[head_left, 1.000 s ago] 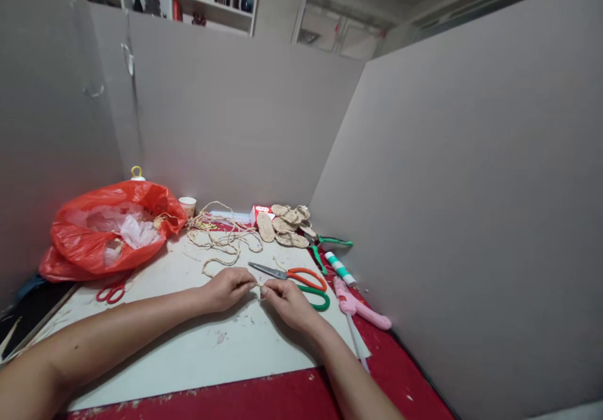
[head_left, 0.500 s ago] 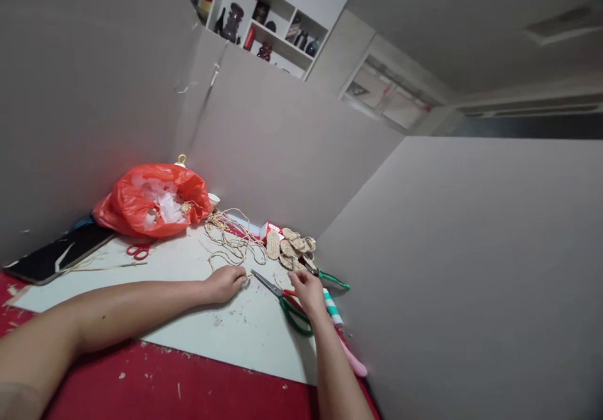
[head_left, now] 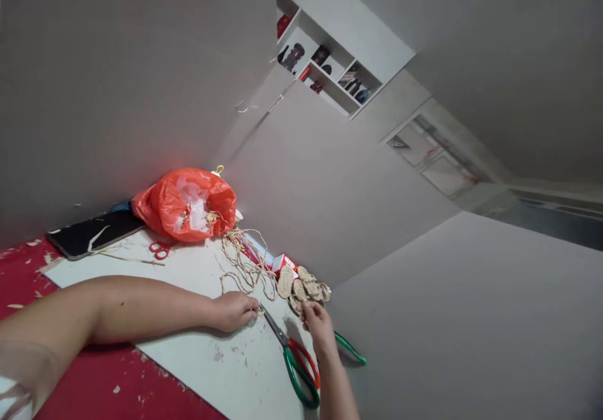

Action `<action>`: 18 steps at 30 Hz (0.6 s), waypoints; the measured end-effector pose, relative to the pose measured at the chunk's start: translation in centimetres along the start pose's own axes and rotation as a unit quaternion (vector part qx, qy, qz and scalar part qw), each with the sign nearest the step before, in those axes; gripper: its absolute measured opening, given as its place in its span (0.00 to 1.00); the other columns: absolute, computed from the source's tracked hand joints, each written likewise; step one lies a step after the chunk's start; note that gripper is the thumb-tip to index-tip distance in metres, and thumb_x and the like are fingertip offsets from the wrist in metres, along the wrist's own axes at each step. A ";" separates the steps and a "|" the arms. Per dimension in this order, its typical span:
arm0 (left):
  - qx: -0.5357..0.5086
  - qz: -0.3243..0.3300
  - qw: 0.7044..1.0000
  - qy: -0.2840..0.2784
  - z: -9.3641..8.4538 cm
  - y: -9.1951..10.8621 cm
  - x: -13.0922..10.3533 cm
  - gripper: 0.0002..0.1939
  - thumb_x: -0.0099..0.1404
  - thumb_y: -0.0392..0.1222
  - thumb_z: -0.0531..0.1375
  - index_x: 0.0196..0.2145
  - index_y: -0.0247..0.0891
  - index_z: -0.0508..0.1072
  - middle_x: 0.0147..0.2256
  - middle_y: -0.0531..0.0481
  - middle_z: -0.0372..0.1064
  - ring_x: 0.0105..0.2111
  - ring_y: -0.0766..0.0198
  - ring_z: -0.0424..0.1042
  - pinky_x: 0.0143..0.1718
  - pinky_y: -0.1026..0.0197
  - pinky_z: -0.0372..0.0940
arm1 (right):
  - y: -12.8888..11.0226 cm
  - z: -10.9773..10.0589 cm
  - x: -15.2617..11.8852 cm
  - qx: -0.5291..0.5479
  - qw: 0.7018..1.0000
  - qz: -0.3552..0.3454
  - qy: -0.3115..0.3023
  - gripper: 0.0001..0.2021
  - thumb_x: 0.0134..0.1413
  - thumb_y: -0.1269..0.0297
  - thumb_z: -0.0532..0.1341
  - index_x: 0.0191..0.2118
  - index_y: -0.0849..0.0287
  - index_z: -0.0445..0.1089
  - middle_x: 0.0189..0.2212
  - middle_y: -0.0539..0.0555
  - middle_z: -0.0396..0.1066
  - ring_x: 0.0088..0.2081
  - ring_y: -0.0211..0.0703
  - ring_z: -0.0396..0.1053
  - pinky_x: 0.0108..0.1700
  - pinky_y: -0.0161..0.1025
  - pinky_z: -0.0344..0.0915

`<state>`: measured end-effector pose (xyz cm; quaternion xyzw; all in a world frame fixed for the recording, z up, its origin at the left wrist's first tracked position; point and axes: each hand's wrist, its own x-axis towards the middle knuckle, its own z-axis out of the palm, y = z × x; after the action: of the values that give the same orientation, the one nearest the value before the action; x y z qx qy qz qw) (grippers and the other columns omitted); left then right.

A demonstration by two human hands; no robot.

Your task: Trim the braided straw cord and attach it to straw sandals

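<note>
My left hand [head_left: 234,311] is closed in a fist low over the white board [head_left: 198,360]. A small bit of straw-coloured cord [head_left: 260,311] sticks out from its fingertips, near the tips of the large scissors [head_left: 277,329]. Those scissors lie on the board, with one green and one red-orange handle. To their right, my right hand [head_left: 316,326] is raised with thumb and fingers pinched together; what they hold, if anything, is too small to make out. Just behind it are several woven straw soles [head_left: 306,285]. A loose tangle of twisted straw cord [head_left: 245,269] spreads beyond my left hand.
A red plastic bag [head_left: 160,210] with white scraps stands at the back left. Near it are small red scissors [head_left: 160,250] and a black phone or tablet [head_left: 94,231]. Green-handled pliers [head_left: 349,348] lie at the right. Grey partitions [head_left: 414,319] enclose the red table [head_left: 108,382].
The view has tilted and shifted, so everything sits differently in the frame. My left hand stays by the scissor tips; my right hand has lifted away from the scissor handles.
</note>
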<state>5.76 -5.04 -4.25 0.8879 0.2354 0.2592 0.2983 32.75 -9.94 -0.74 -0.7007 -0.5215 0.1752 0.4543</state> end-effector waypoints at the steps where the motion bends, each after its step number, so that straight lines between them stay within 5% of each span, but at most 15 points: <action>1: -0.001 0.003 1.000 -0.005 0.0 0.0 0.0 0.11 0.61 0.39 0.52 0.37 0.41 0.73 0.33 0.49 0.74 0.32 0.60 0.70 0.32 0.63 0.60 | -0.4 -0.5 0.3 0.033 0.999 0.013 0.006 0.18 0.43 0.45 0.58 0.25 0.57 0.61 0.21 0.48 0.66 0.19 0.34 0.57 0.20 0.32 0.53; 9: 0.028 0.053 0.998 -0.014 -0.1 -0.1 -0.1 0.12 0.62 0.38 0.51 0.37 0.41 0.74 0.33 0.47 0.75 0.32 0.59 0.72 0.33 0.63 0.62 | -2.9 -2.2 1.7 0.179 0.981 0.078 0.002 0.19 0.35 0.54 0.69 0.33 0.57 0.65 0.25 0.48 0.70 0.19 0.33 0.62 0.20 0.31 0.60; 18: 0.060 0.115 0.992 -0.003 0.7 -0.4 0.1 0.08 0.58 0.36 0.55 0.32 0.41 0.73 0.30 0.50 0.75 0.27 0.62 0.72 0.30 0.65 0.62 | -2.6 0.3 6.6 0.266 0.961 0.056 0.040 0.19 0.29 0.57 0.72 0.29 0.59 0.67 0.21 0.46 0.69 0.19 0.31 0.63 0.19 0.28 0.61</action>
<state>6.11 -4.97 -5.00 0.9262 0.1455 0.2747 0.2134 33.63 -3.80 2.71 -0.5889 -0.3973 0.3048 0.6343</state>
